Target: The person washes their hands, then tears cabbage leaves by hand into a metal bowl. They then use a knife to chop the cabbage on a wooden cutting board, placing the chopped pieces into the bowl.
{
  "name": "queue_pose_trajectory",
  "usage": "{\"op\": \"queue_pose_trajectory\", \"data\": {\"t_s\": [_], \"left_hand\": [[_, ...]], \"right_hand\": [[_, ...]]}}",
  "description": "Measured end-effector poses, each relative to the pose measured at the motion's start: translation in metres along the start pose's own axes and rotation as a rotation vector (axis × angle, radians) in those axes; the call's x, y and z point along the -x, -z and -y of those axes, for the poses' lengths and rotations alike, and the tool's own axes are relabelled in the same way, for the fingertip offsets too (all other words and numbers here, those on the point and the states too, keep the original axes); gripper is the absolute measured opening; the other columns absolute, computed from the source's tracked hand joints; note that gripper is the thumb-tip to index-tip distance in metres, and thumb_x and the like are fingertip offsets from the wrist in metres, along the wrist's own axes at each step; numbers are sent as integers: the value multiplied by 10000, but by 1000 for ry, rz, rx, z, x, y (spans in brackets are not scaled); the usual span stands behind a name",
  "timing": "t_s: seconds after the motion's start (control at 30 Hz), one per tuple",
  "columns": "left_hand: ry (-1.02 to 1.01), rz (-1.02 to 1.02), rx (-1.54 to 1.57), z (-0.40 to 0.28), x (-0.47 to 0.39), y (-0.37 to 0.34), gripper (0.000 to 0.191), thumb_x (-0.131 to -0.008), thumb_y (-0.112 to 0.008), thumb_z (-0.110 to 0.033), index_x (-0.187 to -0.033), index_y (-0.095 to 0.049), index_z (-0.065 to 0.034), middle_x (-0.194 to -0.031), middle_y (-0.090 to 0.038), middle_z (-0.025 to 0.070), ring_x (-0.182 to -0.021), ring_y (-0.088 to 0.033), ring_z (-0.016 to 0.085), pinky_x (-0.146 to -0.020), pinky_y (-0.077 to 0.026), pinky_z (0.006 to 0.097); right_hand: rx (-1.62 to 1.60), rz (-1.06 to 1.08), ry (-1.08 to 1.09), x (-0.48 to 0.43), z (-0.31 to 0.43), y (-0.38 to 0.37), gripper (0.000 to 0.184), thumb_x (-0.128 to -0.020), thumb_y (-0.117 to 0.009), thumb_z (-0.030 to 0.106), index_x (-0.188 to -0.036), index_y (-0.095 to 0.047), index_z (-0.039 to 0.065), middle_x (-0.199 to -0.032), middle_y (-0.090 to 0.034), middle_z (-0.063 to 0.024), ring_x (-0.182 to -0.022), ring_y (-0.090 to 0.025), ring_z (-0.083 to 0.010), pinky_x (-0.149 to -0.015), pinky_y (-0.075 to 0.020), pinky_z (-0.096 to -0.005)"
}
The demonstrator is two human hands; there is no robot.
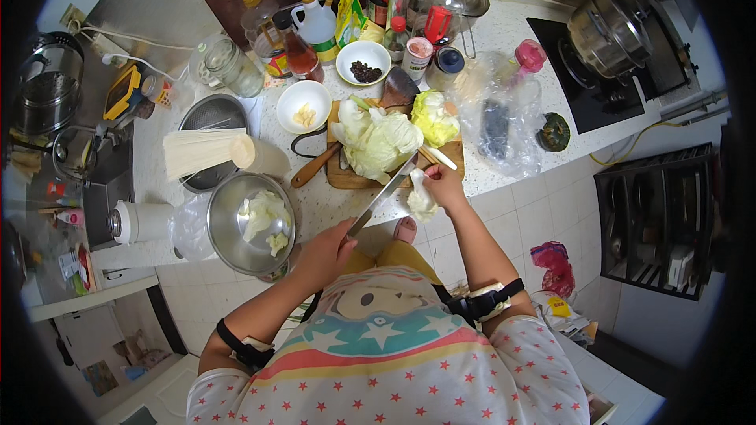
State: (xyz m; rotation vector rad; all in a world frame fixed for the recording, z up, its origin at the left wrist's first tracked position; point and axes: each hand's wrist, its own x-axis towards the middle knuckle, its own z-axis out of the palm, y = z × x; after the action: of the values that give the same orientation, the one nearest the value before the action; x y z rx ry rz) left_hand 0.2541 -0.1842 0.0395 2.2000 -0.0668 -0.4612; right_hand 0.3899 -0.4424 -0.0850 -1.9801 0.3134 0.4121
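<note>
My left hand (326, 252) grips a kitchen knife (384, 193) by its handle, the blade slanting up toward the cutting board. A cabbage leaf piece (422, 196) hangs from the fingers of my right hand (446, 188), just past the blade, at the counter's front edge. Large pale cabbage leaves (381, 139) lie on the wooden cutting board (354, 180), and a smaller yellow-green cabbage piece (435, 118) rests at its right. Torn leaves (263, 215) are in the steel bowl (220, 242) at the left. A wooden handle (316, 165) juts out at the board's left edge.
Behind the board stand a bowl of garlic (304, 91), a bowl of dark bits (363, 46), bottles and jars. Dry noodles (201, 150) lie over a strainer (215, 107) at the left. Plastic bags (514, 124), a small green squash (554, 132) and a stove (582, 88) are at the right.
</note>
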Motion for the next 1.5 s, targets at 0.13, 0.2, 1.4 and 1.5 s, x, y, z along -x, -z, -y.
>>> {"op": "queue_pose_trajectory", "data": {"t_s": [0.13,0.2,1.4,1.5], "left_hand": [[-27,-12,-102,3,-1,0,403,-866,-576,-118,-1251,-478,-46,-878,-618,182,-824,-595,354,-710,-471,408],[-43,12,-172,5,-2,-2,393,-894,-539,-162,-1270,-463,-77,-932,-616,168,-839,-601,349,-717,-480,424],[40,-49,-50,27,33,-4,368,-878,-538,-152,-1244,-507,-129,-1006,-618,155,-848,-608,342,-701,-486,408],[2,-111,-36,33,35,-7,369,-880,-540,-153,-1246,-506,-123,-978,-623,154,-828,-610,346,-689,-488,406]], "right_hand": [[239,47,32,2,4,13,127,-714,-696,112,-805,-666,30,-761,-670,-102,-697,-643,-206,-672,-507,-317],[261,25,53,2,7,12,113,-708,-705,119,-781,-673,39,-740,-669,-104,-680,-643,-218,-665,-508,-322],[472,213,227,7,50,2,609,-741,-632,148,-1321,-465,69,-913,-649,-161,-848,-621,-331,-774,-487,-395],[537,192,251,13,49,0,551,-742,-625,143,-1275,-513,52,-891,-654,-172,-826,-628,-323,-765,-492,-386]]}}
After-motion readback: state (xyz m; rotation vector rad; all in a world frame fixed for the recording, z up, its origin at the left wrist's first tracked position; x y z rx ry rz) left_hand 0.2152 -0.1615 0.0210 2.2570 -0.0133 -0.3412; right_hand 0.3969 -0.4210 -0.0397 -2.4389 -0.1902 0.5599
